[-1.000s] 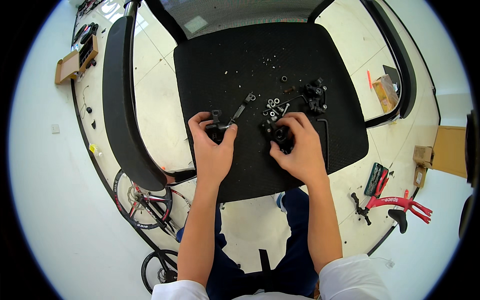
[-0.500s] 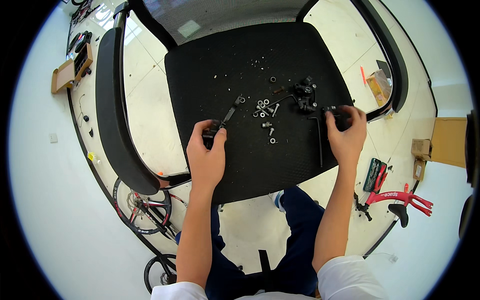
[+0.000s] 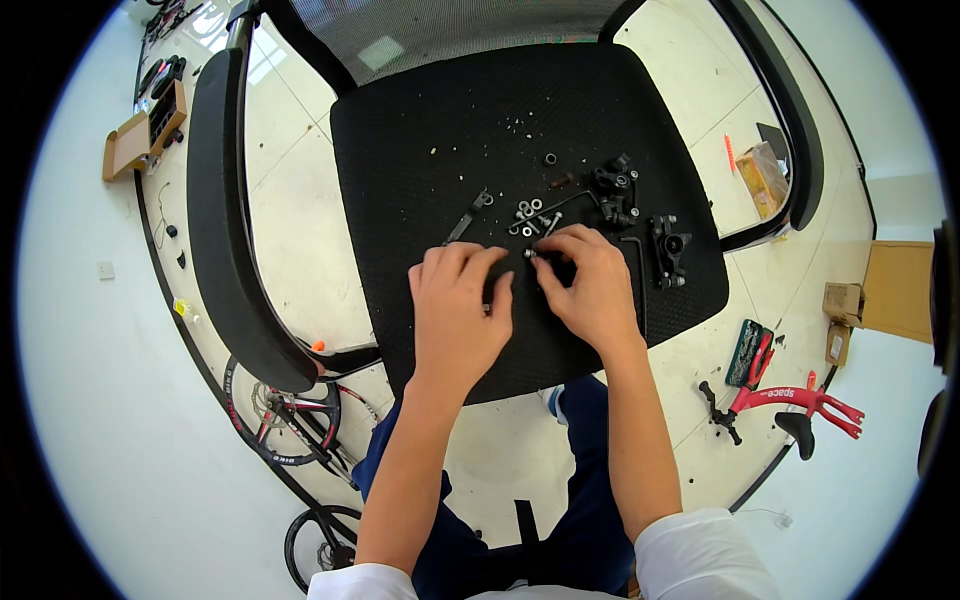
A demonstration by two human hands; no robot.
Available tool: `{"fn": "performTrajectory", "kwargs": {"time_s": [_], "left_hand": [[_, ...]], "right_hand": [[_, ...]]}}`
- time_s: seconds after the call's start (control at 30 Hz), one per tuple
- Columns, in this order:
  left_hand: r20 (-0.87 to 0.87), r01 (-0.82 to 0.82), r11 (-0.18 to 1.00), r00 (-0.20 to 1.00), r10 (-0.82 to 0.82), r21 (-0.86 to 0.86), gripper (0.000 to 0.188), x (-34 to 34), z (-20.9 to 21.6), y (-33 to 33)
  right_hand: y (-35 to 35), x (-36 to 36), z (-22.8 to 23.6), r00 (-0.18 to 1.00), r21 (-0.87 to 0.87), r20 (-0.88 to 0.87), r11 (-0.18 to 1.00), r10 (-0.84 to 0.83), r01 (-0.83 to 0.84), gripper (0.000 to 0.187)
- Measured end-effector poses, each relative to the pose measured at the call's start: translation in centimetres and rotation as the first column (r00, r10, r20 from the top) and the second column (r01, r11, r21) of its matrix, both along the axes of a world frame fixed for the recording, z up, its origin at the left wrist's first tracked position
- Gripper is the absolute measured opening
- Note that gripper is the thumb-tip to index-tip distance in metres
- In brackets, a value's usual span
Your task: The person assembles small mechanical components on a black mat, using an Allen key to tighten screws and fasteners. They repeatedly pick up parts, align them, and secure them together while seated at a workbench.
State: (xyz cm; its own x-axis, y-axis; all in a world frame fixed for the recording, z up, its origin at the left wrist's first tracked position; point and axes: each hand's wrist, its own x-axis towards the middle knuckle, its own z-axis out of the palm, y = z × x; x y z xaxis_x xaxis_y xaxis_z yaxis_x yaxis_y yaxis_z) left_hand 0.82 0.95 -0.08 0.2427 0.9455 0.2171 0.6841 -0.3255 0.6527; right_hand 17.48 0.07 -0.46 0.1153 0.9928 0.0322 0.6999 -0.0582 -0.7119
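Note:
My left hand [image 3: 460,310], back up, is curled low over the black chair seat [image 3: 400,160]. A small shiny piece shows between its thumb and palm; the rest is hidden. My right hand [image 3: 590,290] has thumb and index finger closed on a small metal bolt [image 3: 529,254]. Just beyond the fingertips sit several nuts and bolts [image 3: 527,214]. A long hex key [image 3: 565,204] reaches to a black bicycle brake caliper [image 3: 613,190]. Another black caliper [image 3: 670,250] lies right of my right hand, beside a second hex key [image 3: 641,285]. Past my left fingers lies a black lever-like strip [image 3: 467,215].
Armrests [image 3: 215,220] flank the seat, and a mesh backrest [image 3: 440,35] rises at the far side. Small white crumbs, a ring [image 3: 550,159] and a brownish bolt [image 3: 562,181] lie farther back. A red bike frame [image 3: 780,397] and wheels [image 3: 285,410] are on the floor.
My right hand has let go of the black caliper at the right and moved left to the small hardware. My left hand has shifted right and nearer to me.

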Motion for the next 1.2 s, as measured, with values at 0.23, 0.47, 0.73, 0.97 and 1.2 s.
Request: {"fn": "performTrajectory", "kwargs": {"time_s": [0.23,0.47,0.73,0.97,1.2], "left_hand": [[-0.017,0.09,0.995,0.996,-0.09,0.036,0.028,0.3,-0.5,-0.2],[0.104,0.075,0.997,0.992,-0.075,0.009,0.014,-0.5,0.1,0.3],[0.028,0.031,0.998,0.999,-0.029,-0.061,0.016,-0.8,-0.1,0.3],[0.018,0.047,0.994,0.999,-0.045,-0.101,0.016,-0.8,-0.1,0.1],[-0.041,0.063,0.993,0.997,-0.067,-0.103,0.018,-1.1,-0.2,0.0]], "right_hand": [[-0.2,-0.3,0.6,0.868,-0.074,-0.496,0.995,0.025,-0.071,0.016],[0.0,0.9,1.3,0.766,-0.169,-0.641,0.982,-0.042,-0.088,0.015],[0.2,1.6,0.4,0.905,-0.037,-0.424,0.999,-0.043,0.03,0.019],[0.1,1.6,0.5,0.976,-0.056,-0.206,0.997,-0.069,0.059,0.016],[0.1,1.6,0.8,0.968,-0.067,-0.24,0.996,-0.078,0.064,0.013]]}}
